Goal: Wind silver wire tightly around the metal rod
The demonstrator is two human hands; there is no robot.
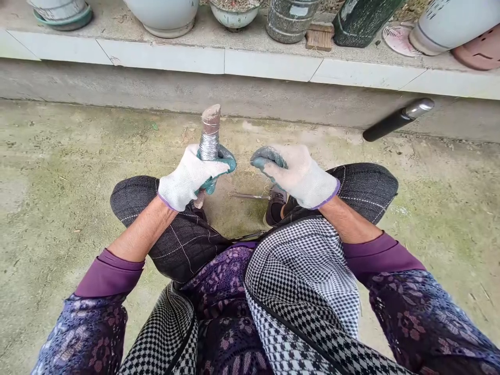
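My left hand (195, 174), in a white glove with a green coated palm, is closed around a brown wooden stick (211, 125). The stick stands nearly upright, its lower end poking out below the fist. Silver wire (209, 147) is wound in many turns about its upper part, just above my thumb. To the right, level with it and a short gap away, my right hand (295, 172) wears a matching glove. Its thumb and fingers are pinched together on what looks like a thin strand of that wire. Most of the strand is too fine to follow.
A thin rod (249, 196) with some wire on it lies on the concrete ground (58, 208) between my shoes. A black cylinder with a silver end (398, 120) leans by the low wall. Several plant pots (164, 15) line the tiled ledge (269, 65).
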